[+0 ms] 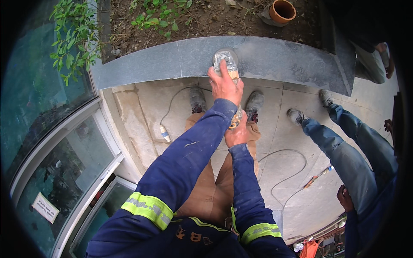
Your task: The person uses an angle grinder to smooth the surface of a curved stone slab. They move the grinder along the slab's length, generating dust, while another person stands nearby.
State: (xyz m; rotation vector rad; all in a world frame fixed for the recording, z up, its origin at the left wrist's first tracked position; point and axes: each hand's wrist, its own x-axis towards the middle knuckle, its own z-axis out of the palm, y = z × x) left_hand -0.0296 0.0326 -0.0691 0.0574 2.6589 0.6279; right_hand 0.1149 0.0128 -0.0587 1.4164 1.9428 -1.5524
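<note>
My left hand (226, 88) grips the dusty angle grinder (228, 56) near its head, fingers wrapped over the top. Its round disc lies on the grey stone coping (148, 60), and pale dust shows beside it. My right hand (235, 132) holds the yellow rear body of the tool, below and behind the left. Both forearms are in navy sleeves with yellow reflective bands. My dusty boots (254, 103) stand on the pale tiled floor (275, 133) just short of the coping, either side of the tool.
A planter (206, 19) holds soil, plants and a terracotta pot (282, 15). Glass doors (69, 167) with a paper sign are at left. A person in jeans (352, 163) stands close on my right; another person (370, 64) is upper right. Cables and connectors (164, 133) lie on the floor.
</note>
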